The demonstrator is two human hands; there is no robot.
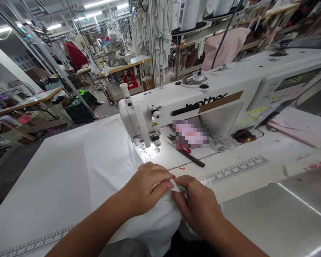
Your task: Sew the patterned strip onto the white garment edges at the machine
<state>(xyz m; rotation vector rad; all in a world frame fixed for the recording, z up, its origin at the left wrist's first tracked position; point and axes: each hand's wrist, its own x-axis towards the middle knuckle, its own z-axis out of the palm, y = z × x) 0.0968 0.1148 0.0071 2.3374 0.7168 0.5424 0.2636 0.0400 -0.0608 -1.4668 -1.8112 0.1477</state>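
Observation:
White fabric (112,167) lies across the sewing table and hangs over its front edge toward my lap. My left hand (147,185) pinches the edge of this cloth between thumb and fingers. Close beside it, my right hand (196,201) grips a bunched bit of the same edge. Both hands are in front of the sewing machine (182,103), to the right of its lit needle area (146,150). The cloth reaches up to the needle; whether the presser foot is down on it I cannot tell.
Right of the needle lie a dark pen-like tool (191,157) and red-handled scissors (186,150), partly blurred out. A printed ruler strip (232,169) runs along the table. Pink fabric (294,128) rests at the right. Thread cones (189,16) stand behind the machine.

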